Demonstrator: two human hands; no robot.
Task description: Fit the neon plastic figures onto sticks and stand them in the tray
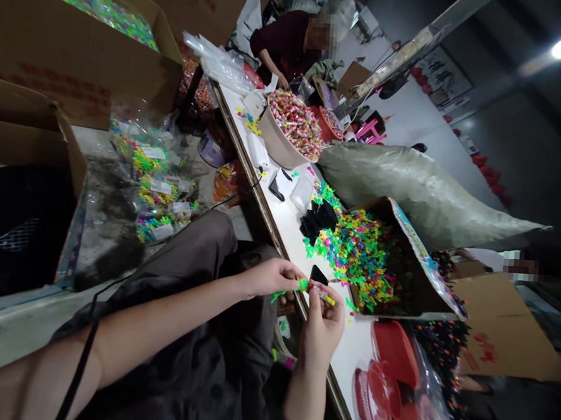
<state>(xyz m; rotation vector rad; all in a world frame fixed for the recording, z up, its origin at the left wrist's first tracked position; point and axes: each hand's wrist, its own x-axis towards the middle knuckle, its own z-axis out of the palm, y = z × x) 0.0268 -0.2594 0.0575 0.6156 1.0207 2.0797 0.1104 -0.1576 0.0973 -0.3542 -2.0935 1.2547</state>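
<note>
My left hand (272, 277) is closed in a pinch on a small green plastic piece (289, 290) at the table's near edge. My right hand (321, 326) pinches the other end, where small pink and yellow plastic pieces (323, 294) show between the fingertips. A small black piece (318, 275) lies on the table just beyond the hands. Beyond it, a pile of neon plastic pieces (356, 253) spills from an open cardboard box (423, 257), with a heap of black pieces (318, 220) beside it.
A long white table (284, 220) runs away from me. On it stand a tub of colourful pieces (292, 129), a grey sack (419, 190) and red baskets (388, 381). Bagged neon pieces (155, 193) and cardboard boxes (57, 50) sit left. Another person (288, 42) works at the far end.
</note>
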